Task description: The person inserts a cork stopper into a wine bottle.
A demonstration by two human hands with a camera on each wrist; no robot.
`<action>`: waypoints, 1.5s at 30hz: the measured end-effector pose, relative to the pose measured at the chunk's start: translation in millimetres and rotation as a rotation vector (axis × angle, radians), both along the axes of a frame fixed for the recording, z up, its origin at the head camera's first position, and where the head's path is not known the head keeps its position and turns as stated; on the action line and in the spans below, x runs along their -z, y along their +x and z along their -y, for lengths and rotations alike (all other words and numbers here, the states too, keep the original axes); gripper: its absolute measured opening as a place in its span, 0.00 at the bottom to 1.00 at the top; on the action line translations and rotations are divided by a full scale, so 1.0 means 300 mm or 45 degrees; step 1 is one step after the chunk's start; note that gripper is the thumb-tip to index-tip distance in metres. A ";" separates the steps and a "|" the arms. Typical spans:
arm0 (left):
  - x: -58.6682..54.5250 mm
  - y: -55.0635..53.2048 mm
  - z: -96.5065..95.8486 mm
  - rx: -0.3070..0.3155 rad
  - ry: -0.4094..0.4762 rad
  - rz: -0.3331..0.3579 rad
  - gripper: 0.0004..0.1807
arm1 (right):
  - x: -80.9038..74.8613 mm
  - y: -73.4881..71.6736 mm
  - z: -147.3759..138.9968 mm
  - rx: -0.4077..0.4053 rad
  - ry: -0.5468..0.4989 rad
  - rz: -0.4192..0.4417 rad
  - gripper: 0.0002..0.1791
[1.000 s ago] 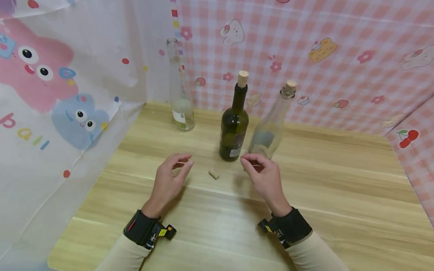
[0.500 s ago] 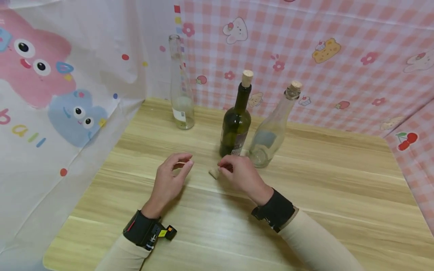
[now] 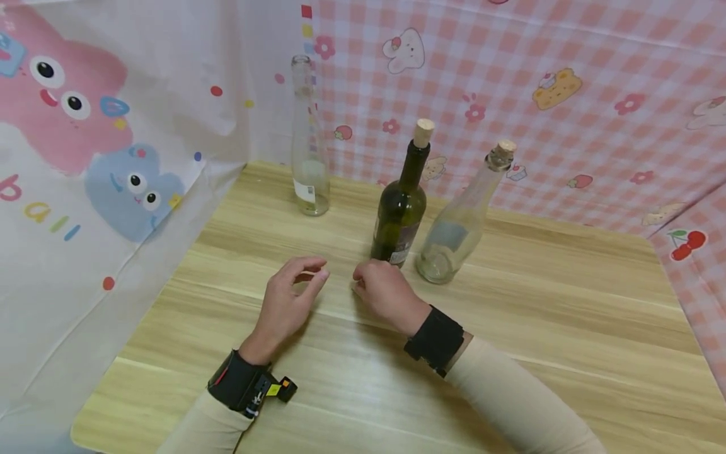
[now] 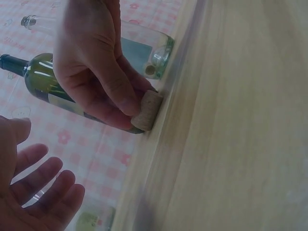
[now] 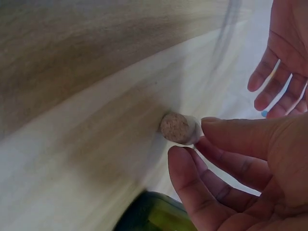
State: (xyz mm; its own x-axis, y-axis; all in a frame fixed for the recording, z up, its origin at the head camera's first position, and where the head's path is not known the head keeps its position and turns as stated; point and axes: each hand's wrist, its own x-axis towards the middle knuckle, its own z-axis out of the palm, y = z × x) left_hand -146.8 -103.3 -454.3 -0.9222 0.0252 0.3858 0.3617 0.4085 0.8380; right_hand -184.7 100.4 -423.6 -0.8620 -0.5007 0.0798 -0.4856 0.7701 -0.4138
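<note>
On the counter (image 3: pixel 539 315), a loose cork (image 4: pixel 148 110) lies at the fingertips of the right hand (image 3: pixel 388 293). Head view: the cork is almost wholly hidden by that hand, with a dark green bottle (image 3: pixel 401 202) just beyond it. Left wrist view: the cork is seen side-on, touching the counter, with the right thumb and fingers bent about it. Right wrist view: the round end of the cork faces the camera, thumb to one side and forefinger to the other, with a gap between their tips; whether the grip is firm cannot be told.

Left hand (image 3: pixel 286 296): fingers loosely parted, holding nothing, apart from the cork; its palm side shows only in the wrist views.

Only the head view shows all three bottles complete: the dark one with a stopper (image 3: pixel 423 132), a clear stoppered bottle (image 3: pixel 456 233) beside it, and an unstoppered clear bottle (image 3: pixel 312 170) at the back.
</note>
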 end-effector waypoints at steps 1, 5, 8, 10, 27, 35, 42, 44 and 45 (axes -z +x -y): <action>0.000 -0.001 -0.001 0.002 -0.008 0.000 0.13 | 0.002 0.000 0.001 0.003 0.003 -0.006 0.03; 0.000 -0.002 -0.008 0.012 -0.037 0.002 0.13 | 0.011 0.003 0.000 0.020 0.008 -0.022 0.10; -0.002 -0.002 -0.012 0.014 -0.049 -0.007 0.13 | 0.013 0.005 -0.004 0.027 -0.005 -0.028 0.10; -0.008 0.000 -0.016 0.011 -0.049 -0.006 0.13 | 0.012 0.005 -0.009 0.025 -0.013 -0.027 0.09; -0.011 0.002 -0.034 0.070 0.105 0.247 0.16 | -0.024 0.024 -0.052 0.031 -0.193 0.029 0.08; 0.014 -0.018 -0.068 0.250 0.666 0.685 0.22 | -0.044 0.058 -0.063 0.142 -0.460 0.040 0.09; 0.038 -0.020 -0.120 0.427 0.990 0.843 0.18 | -0.006 0.093 -0.067 0.171 -0.704 -0.007 0.10; 0.037 -0.019 -0.133 0.435 1.012 0.836 0.17 | 0.001 0.098 -0.067 0.180 -0.755 -0.008 0.10; 0.035 -0.019 -0.138 0.433 1.016 0.831 0.17 | 0.005 0.099 -0.067 0.184 -0.775 -0.009 0.10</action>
State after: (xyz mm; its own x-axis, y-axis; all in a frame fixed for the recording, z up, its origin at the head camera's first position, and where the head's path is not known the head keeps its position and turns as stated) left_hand -152.5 -62.0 -464.9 -0.9476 0.2776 -0.1582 -0.2588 -0.3766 0.8895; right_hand -154.9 120.4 -425.0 -0.9159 -0.2421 0.3202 -0.3987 0.4556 -0.7959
